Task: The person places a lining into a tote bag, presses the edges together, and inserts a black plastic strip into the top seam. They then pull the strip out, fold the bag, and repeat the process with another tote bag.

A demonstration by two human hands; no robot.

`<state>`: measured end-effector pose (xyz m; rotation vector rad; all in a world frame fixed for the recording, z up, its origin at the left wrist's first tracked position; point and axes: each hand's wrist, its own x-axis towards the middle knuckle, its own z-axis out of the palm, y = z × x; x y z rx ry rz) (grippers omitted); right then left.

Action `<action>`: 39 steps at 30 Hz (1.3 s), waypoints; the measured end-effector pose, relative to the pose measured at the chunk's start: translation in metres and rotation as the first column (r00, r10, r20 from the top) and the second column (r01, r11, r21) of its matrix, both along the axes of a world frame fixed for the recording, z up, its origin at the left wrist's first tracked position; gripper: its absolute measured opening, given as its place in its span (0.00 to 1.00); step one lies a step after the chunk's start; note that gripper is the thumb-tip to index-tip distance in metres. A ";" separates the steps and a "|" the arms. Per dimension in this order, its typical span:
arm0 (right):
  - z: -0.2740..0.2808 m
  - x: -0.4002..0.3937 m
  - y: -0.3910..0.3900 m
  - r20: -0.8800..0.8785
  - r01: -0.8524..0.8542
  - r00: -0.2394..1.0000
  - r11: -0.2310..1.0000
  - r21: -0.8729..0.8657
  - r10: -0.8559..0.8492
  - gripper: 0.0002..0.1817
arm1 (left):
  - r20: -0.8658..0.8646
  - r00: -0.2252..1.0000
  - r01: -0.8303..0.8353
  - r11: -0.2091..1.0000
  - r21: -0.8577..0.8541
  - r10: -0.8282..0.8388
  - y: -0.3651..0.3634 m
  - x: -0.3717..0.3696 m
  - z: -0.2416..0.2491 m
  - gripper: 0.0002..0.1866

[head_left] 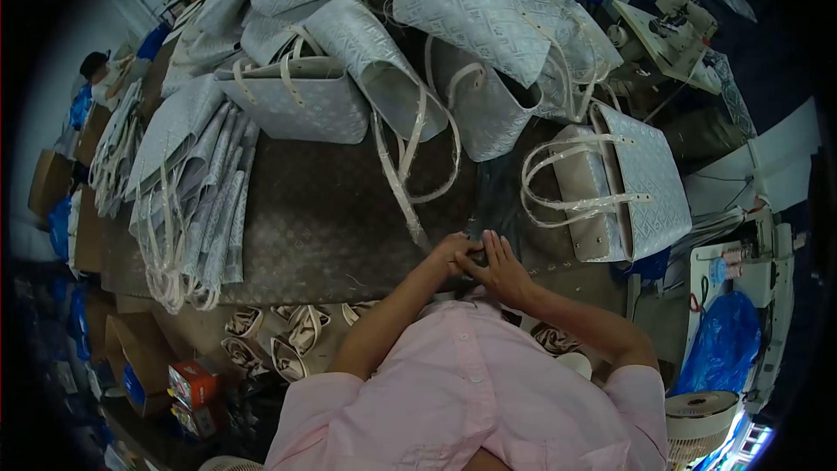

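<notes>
At the front edge of the dark table (305, 209), my left hand (455, 253) is closed with its fingers curled; what they hold, if anything, is hidden. My right hand (504, 272) lies beside it, touching it, with its fingers stretched out flat. A cream bag strap (397, 183) reaches down the table, its end just short of my left hand. Beyond my right hand, a silver-grey patterned tote bag (652, 176) lies tipped, its cream handles pointing left. Another grey tote bag (484, 105) lies farther back, above my hands.
Several more silver bags (471, 4) are heaped at the back. Flat bag pieces with straps (192, 192) are stacked at the left. Sewing machines (684, 22) stand at the right. A person (109, 78) is at the far left. Bundled strips (301, 331) and an open carton (139, 353) are below the table.
</notes>
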<state>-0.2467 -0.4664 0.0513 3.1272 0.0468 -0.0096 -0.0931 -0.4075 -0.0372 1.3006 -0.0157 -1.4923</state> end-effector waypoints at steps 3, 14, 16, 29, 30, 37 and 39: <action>0.019 0.004 -0.002 -0.047 -0.191 0.980 0.981 0.024 0.191 0.37 | 0.001 0.998 0.064 0.995 -0.082 -0.065 0.003 0.004 -0.019 0.12; 0.022 0.002 -0.050 -0.317 0.358 0.631 -0.097 0.929 -0.708 0.40 | 0.674 0.739 -0.024 0.998 0.051 -0.017 0.064 -0.019 -0.003 0.19; 0.006 -0.005 -0.043 -0.376 0.400 0.697 -0.104 0.911 -0.611 0.39 | 0.741 0.649 0.081 0.984 0.160 -0.173 0.081 -0.014 0.043 0.18; -0.022 0.018 -0.062 -0.170 0.207 0.978 0.654 0.728 -0.121 0.29 | 0.926 -0.263 -0.415 0.898 0.144 -0.270 0.015 -0.106 0.008 0.11; -0.024 0.013 -0.065 -0.183 0.201 0.978 0.659 0.724 -0.097 0.29 | 0.958 -0.100 -0.434 0.878 0.202 -0.270 0.014 -0.110 0.011 0.11; -0.053 0.002 -0.090 0.018 0.020 0.999 0.680 0.733 -0.048 0.27 | 0.903 0.160 -0.453 0.783 0.425 -0.398 0.011 -0.121 0.024 0.14; -0.050 -0.004 -0.093 0.068 0.000 0.995 0.674 0.739 -0.075 0.26 | 0.923 0.120 -0.426 0.821 0.381 -0.366 0.015 -0.119 0.019 0.13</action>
